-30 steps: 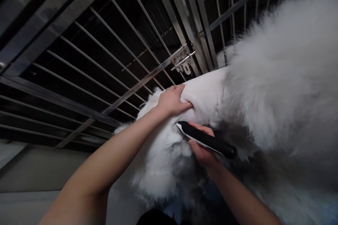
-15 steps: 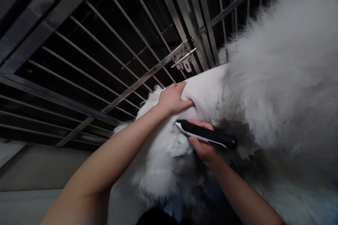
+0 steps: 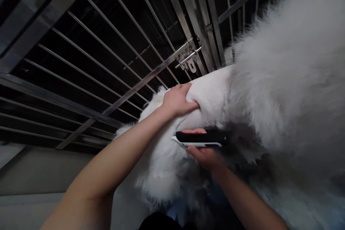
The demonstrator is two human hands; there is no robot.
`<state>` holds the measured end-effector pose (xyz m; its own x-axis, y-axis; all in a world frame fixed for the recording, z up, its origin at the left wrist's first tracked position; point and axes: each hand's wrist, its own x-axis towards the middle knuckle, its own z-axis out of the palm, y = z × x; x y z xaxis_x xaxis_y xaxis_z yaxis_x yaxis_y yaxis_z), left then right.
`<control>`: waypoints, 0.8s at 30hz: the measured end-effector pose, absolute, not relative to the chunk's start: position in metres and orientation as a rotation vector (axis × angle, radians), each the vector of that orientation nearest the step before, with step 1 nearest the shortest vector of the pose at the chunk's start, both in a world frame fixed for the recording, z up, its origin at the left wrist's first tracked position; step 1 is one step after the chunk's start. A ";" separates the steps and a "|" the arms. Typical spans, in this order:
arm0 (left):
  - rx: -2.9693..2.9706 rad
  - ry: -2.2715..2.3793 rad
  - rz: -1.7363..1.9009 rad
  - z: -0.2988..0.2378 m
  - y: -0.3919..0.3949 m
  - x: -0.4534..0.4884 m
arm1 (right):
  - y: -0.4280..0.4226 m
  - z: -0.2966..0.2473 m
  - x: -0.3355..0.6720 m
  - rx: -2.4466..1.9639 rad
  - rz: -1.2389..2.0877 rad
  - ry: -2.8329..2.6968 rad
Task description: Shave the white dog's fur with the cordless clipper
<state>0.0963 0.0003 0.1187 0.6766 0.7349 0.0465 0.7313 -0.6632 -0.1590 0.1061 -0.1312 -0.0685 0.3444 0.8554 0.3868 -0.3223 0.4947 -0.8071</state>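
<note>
A white, thick-coated dog (image 3: 283, 72) fills the right side, with a close-shorn band (image 3: 212, 82) across its body. My left hand (image 3: 179, 100) grips the shorn body, thumb pressing a fold of skin and the fingers reaching over the top edge. Below it, my right hand (image 3: 202, 152) is closed around a black and white hair clipper (image 3: 202, 138). The clipper lies nearly level, its head pointing left against the long fur (image 3: 164, 165) just under the shorn skin. Part of the right fingers is hidden behind the clipper.
Metal cages with barred doors (image 3: 107, 52) stand close behind the dog. A sliding bolt latch (image 3: 188, 57) sits just above its shorn body. A grey surface (image 3: 40, 172) lies at lower left. Dark clothing (image 3: 159, 221) shows at the bottom edge.
My right hand has moved the clipper down and slightly left and levelled it. A loose fur clump near its head no longer shows. My left hand stays nearly in place.
</note>
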 end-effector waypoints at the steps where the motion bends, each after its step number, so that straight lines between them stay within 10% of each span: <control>1: -2.721 -1.211 0.036 0.119 0.000 0.096 | -0.132 -0.070 0.104 -0.687 0.805 -0.903; 24: -2.682 -1.237 0.076 0.118 0.001 0.101 | -0.132 -0.067 0.112 -0.574 1.147 -0.733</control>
